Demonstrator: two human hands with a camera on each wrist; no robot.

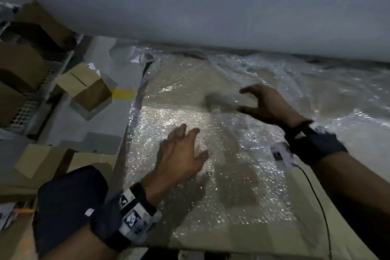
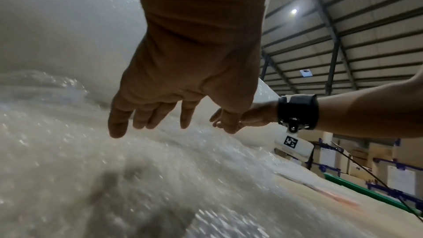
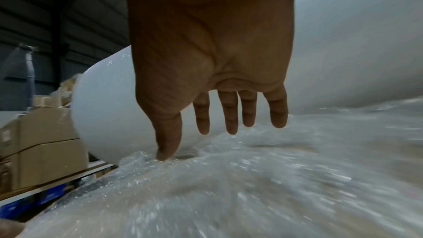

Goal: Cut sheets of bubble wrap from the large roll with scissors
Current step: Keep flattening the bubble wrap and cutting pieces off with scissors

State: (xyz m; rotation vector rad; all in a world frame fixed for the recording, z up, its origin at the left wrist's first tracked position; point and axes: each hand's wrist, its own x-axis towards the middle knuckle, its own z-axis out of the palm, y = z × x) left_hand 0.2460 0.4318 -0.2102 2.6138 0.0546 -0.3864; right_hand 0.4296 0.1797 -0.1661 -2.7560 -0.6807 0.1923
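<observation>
Big white roll (image 1: 211, 2) lying across the far side of the table (image 1: 348, 207), filling the whole top of the head view. Loose wrap (image 1: 190, 124) pulled off it and spread flat toward the near edge, bunched and wrinkly close under the roll on the right, smoother on the left where it catches the light. Left edge of the wrap running roughly along the table's left edge.

Left hand (image 1: 179, 154) palm down over the smooth part, fingers spread and pretty straight, gripping nothing. From the left wrist view, fingertips (image 2: 118, 129) just above the wrap or barely on it, hard to say which.

Right hand (image 1: 268, 103) further out toward the roll, fingers splayed and a bit bent, also empty. From the right wrist view, thumb tip (image 3: 164, 155) looks down on a raised fold of wrap, other fingers clear above it.

Blurry dark smudge on the wrap just left of the right hand, can't tell whether shadow or object. No telling where the scissors are.

Dark straps with camera mounts on both wrists, thin cable (image 1: 316, 194) trailing off the right one. Cardboard boxes (image 1: 84, 86) on the floor to the left, yellow tape strip (image 1: 123, 93) beside one, wire shelving (image 1: 27, 99) with more boxes further left.
</observation>
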